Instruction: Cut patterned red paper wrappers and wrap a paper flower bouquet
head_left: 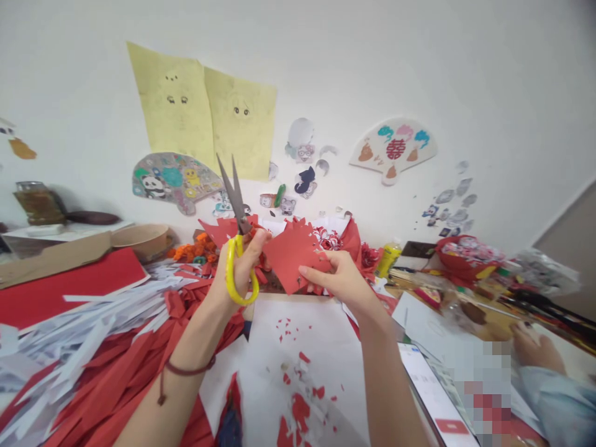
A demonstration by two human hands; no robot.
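My left hand (249, 254) is closed around yellow-handled scissors (238, 214), whose blades point up and stand slightly apart. Its fingertips are beside the left corner of a red paper (288, 251); whether they touch it I cannot tell. This paper is a folded-looking square with a notched edge at its top. Pinching its lower right side is my right hand (342, 276), thumb in front. Below both hands lies a white sheet (274, 347) strewn with red paper scraps (300, 410).
Red paper strips (125, 360) and white strips (107, 310) heap up on the left. A phone (433, 397) lies at right, near another person's hand (537, 347). Behind stand a yellow bottle (388, 257) and a round tray (139, 241). Decorated fans (395, 149) hang on the wall.
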